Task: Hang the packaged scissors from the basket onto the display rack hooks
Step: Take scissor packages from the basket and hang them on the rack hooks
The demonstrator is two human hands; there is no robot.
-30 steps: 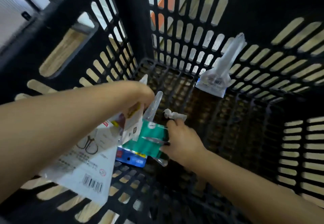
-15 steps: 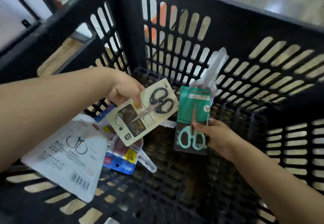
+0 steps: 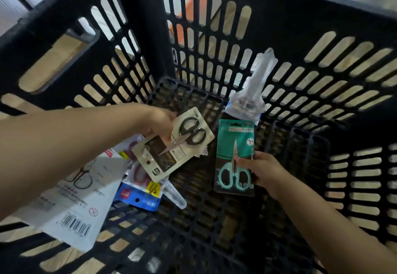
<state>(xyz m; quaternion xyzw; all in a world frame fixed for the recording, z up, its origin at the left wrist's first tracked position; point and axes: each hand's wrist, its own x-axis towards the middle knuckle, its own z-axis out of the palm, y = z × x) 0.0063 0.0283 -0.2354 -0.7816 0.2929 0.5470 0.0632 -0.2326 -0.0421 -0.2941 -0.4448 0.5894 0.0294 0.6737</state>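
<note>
black basket (image 3: 279, 26): left hand (image 3: 159, 123) pinches a cream scissors card (image 3: 169, 160), right hand (image 3: 261, 169) grips a teal scissors card (image 3: 235, 136); perhaps lifted.

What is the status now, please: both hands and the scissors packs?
Left hand pinches black-handled scissors pack. Right hand pinches teal scissors pack. Both packs inside basket, nothing hung. Rack not in view.

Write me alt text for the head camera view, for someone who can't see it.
Inside a black slotted basket, the left hand holds a cream card of black-handled scissors and the right hand holds a teal card of mint-handled scissors. A clear pack leans on the far wall; a white pack and a blue pack lie lower left.
</note>
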